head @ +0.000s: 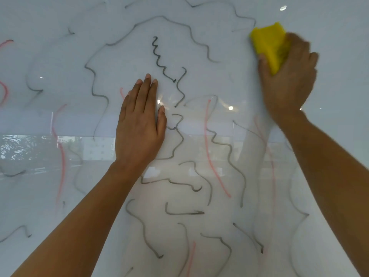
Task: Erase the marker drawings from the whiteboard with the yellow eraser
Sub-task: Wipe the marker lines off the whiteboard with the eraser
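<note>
A glossy whiteboard (60, 80) fills the whole view, covered with wavy black marker lines (159, 58) and fainter red strokes (209, 152). My right hand (289, 76) at the upper right grips the yellow eraser (268, 45) and presses it against the board at the end of a black line; the hand is motion-blurred. My left hand (139, 124) lies flat on the board near the middle, fingers together and pointing up, holding nothing. The board to the right of the eraser looks free of marks.
The board's surface reflects ceiling lights (230, 108) and a window scene (20, 146) at the left. Both forearms reach up from the bottom of the view. No board edge or tray shows.
</note>
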The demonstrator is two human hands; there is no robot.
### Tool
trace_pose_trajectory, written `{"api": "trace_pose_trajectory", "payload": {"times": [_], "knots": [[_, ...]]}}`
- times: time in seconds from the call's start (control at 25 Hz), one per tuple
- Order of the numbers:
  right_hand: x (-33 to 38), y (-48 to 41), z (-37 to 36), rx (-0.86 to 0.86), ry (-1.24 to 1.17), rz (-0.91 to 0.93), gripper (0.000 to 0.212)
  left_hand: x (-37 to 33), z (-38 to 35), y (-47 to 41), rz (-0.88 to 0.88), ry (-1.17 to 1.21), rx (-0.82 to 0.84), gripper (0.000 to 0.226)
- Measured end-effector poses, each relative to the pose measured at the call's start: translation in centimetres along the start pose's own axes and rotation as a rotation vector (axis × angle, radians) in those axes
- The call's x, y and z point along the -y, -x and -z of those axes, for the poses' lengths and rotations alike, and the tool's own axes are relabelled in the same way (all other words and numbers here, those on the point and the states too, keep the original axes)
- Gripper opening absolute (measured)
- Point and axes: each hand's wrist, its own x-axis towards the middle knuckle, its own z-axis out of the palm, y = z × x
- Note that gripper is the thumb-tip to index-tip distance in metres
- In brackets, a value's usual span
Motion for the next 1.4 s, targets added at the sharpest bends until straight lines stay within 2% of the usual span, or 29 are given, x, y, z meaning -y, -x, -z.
{"api": "trace_pose_trajectory", "payload": {"times": [0.08,0.12,0.16,0.28,0.4,0.48,0.6,0.64,0.68,0.84,0.92,1.0,1.12,1.16,1.2,1.32,1.36,1.4], "knots": [[0.4,-3.3,-0.8,-0.017,0.013,-0.216,0.059,0.0,-0.1,0.1,0.000,-0.004,-0.001,0.051],[1.4,-4.2,-1.1,-0.007,0.024,-0.229,0.058,0.0,-0.1,0.0,-0.001,-0.004,-0.001,0.051],[2.6,-4.4,-1.3,0.009,0.030,-0.170,0.057,0.0,-0.1,0.0,-0.003,-0.002,0.001,0.052],[5.5,-0.9,-0.9,0.101,-0.110,0.184,0.055,0.1,-0.1,0.0,-0.003,-0.001,0.004,0.052],[3.7,3.7,0.6,0.090,-0.175,0.398,0.053,-0.1,0.0,-0.1,0.001,-0.005,0.009,0.051],[1.6,3.7,1.1,0.056,-0.149,0.311,0.053,-0.1,0.1,-0.1,0.004,-0.004,0.013,0.051],[1.6,0.9,0.5,0.033,-0.090,-0.037,0.058,-0.1,0.1,-0.1,0.005,-0.004,0.011,0.051],[2.4,1.2,0.5,0.036,-0.070,-0.046,0.058,-0.1,0.0,-0.1,0.004,-0.003,0.011,0.051],[3.4,2.4,0.6,0.048,-0.090,0.019,0.057,-0.1,0.0,-0.1,0.003,-0.003,0.011,0.051],[3.3,10.9,2.7,0.154,-0.240,0.532,0.050,0.0,0.1,-0.1,0.001,-0.006,0.010,0.051],[1.6,11.4,3.2,0.145,-0.201,0.631,0.049,0.0,0.1,-0.2,-0.003,-0.008,0.011,0.050],[0.9,9.1,2.7,0.104,-0.161,0.487,0.049,0.0,0.1,-0.1,-0.003,-0.003,0.009,0.050],[2.8,5.3,1.7,0.071,-0.136,0.093,0.054,-0.1,0.0,0.0,0.003,0.002,-0.001,0.049],[3.9,5.6,1.5,0.073,-0.142,0.075,0.054,-0.1,0.0,0.0,0.002,0.000,-0.001,0.049],[4.9,6.6,1.5,0.086,-0.174,0.152,0.053,0.0,0.0,0.0,0.001,-0.002,0.000,0.049],[4.6,10.4,2.3,0.144,-0.219,0.621,0.049,0.1,0.0,-0.1,-0.005,-0.004,-0.002,0.049],[3.7,10.1,2.5,0.144,-0.202,0.692,0.049,0.0,0.0,-0.1,-0.009,-0.006,-0.001,0.049],[3.1,9.1,2.5,0.142,-0.193,0.657,0.049,0.0,0.1,-0.1,-0.009,-0.006,0.002,0.049]]}}
